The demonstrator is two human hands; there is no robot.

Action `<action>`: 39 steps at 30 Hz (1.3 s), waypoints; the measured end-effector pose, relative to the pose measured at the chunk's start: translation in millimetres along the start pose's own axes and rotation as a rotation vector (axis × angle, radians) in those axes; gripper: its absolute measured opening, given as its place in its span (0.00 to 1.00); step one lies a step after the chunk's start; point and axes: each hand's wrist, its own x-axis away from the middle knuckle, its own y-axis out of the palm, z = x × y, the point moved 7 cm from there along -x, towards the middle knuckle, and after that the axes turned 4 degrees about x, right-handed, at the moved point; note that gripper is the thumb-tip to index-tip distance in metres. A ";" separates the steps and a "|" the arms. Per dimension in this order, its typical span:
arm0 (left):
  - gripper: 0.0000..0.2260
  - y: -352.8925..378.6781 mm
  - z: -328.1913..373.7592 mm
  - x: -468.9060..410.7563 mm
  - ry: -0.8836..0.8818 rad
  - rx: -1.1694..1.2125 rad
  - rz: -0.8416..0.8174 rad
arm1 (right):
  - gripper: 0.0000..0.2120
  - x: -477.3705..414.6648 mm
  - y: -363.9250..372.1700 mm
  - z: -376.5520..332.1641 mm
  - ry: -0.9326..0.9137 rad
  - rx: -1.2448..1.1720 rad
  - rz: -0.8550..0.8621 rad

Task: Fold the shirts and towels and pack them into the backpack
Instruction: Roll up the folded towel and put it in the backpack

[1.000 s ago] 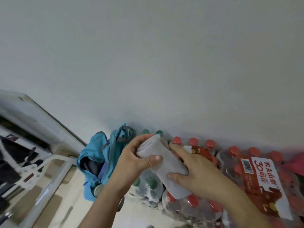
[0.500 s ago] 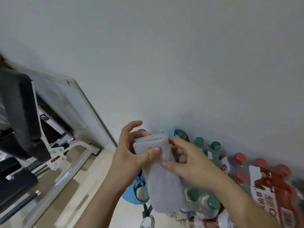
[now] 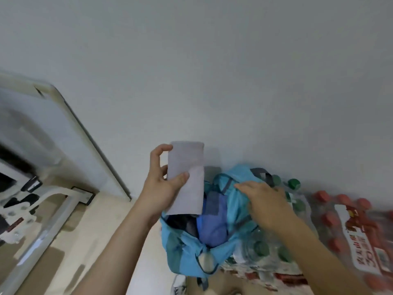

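Note:
A folded grey towel stands upright in my left hand, thumb across its front and fingers behind it. It hangs just above the left side of the open light-blue backpack, which leans against packs of bottles by the wall. Blue and dark folded clothes show inside the opening. My right hand lies with fingers stretched out on the backpack's upper right rim, near its grey strap.
Shrink-wrapped packs of green-capped bottles and red-capped bottles sit to the right of the bag along the white wall. A white folding table with a metal frame stands at left. Beige floor lies between.
My right hand has let go of the towel and moved right onto the backpack's rim. The left hand alone has raised the towel upright. The view has turned and shows the bag's open mouth.

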 end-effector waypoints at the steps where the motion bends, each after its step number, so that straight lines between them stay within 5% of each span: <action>1: 0.25 13.7 -16.8 -7.9 -0.053 0.052 -0.067 | 0.33 2.3 7.2 4.9 0.053 0.059 -0.051; 5: 0.24 77.8 -91.1 -19.4 -0.116 -0.086 -0.326 | 0.36 9.6 16.5 15.8 0.181 0.088 -0.065; 9: 0.26 100.5 -151.2 -17.8 -0.169 -0.306 -0.379 | 0.35 15.2 22.0 28.7 0.251 0.044 -0.030; 13: 0.26 101.0 -163.6 -26.6 0.028 -0.600 -0.292 | 0.33 19.1 28.2 36.8 0.275 -0.016 0.022; 17: 0.25 91.6 -155.5 -27.0 0.168 -1.181 -0.196 | 0.32 22.7 31.0 46.5 0.321 -0.076 0.073; 21: 0.16 121.8 -136.0 -13.5 0.690 -1.358 -0.357 | 0.32 27.2 30.6 57.2 0.339 -0.144 0.127; 24: 0.27 119.4 -159.9 -16.5 0.564 -1.519 -0.623 | 0.33 29.4 28.1 61.0 0.354 -0.230 0.142; 27: 0.33 116.8 -173.2 -17.0 0.449 -1.679 -0.685 | 0.34 33.2 23.7 61.9 0.363 -0.335 0.176; 31: 0.36 135.6 -177.4 -23.5 0.351 -1.672 -0.645 | 0.34 39.5 28.5 66.5 0.405 -0.438 0.173; 35: 0.31 136.5 -161.9 -36.0 0.306 -1.395 -0.737 | 0.34 44.6 36.8 71.9 0.398 -0.525 0.150; 39: 0.40 116.0 -148.7 -33.7 0.348 -1.400 -0.707 | 0.29 48.7 32.9 67.8 0.387 -0.616 0.195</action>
